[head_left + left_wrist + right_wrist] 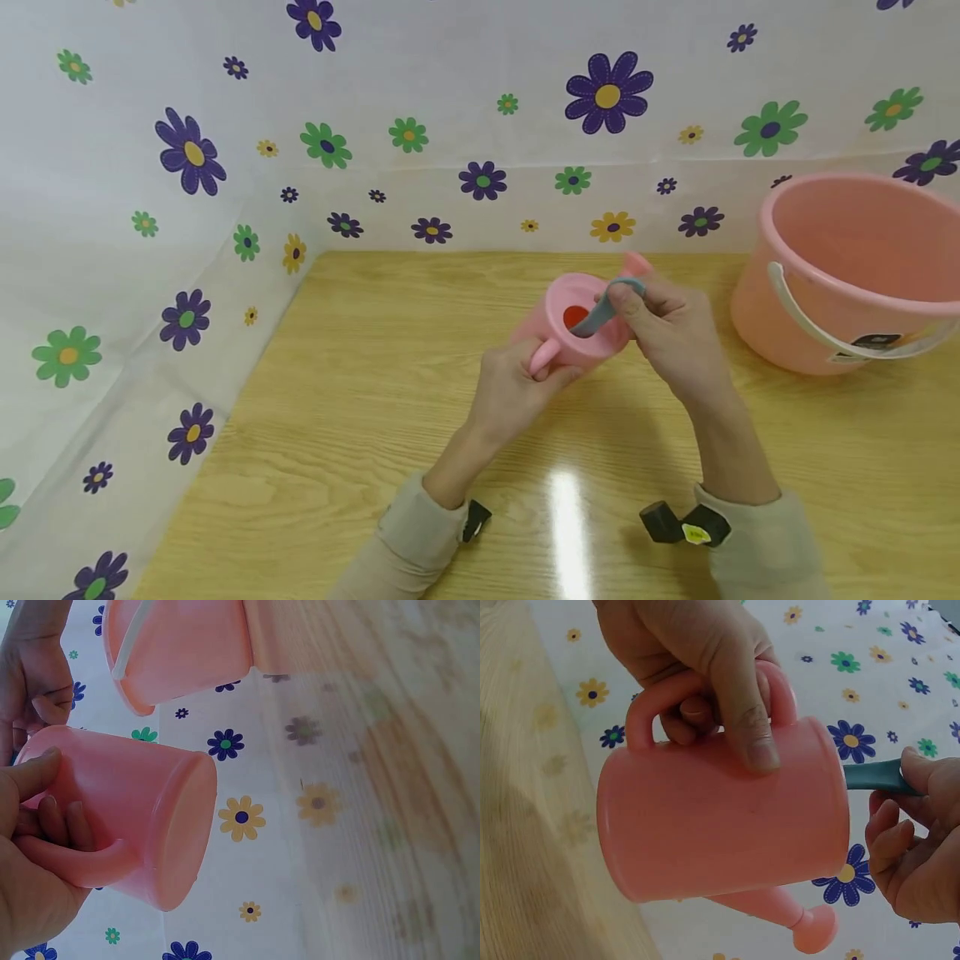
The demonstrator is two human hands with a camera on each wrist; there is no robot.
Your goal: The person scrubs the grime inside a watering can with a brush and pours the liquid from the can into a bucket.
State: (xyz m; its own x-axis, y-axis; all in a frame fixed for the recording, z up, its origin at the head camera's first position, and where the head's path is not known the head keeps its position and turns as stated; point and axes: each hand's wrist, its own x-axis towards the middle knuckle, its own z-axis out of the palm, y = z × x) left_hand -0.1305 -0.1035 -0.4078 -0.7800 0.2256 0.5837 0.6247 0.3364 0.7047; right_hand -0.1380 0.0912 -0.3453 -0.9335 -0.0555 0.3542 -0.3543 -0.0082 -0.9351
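Observation:
My left hand (504, 392) grips a pink toy watering can (727, 817) by its looped handle (79, 862), thumb along the body. The can is tilted over, off the table, and its spout with a round rose (816, 928) points away. Between thumb and fingers, my right hand (678, 337) pinches the blue-grey handle of a tool (874, 776) that reaches into the can's top opening. The tool's far end is hidden inside, so I cannot tell its kind. Something orange-red (575, 317) shows within the opening.
A large pink bucket (780, 321) with a white carrying handle (806, 321) stands at the right on the wooden table (360, 400). A white cloth (420, 75) printed with flowers hangs behind and on the left.

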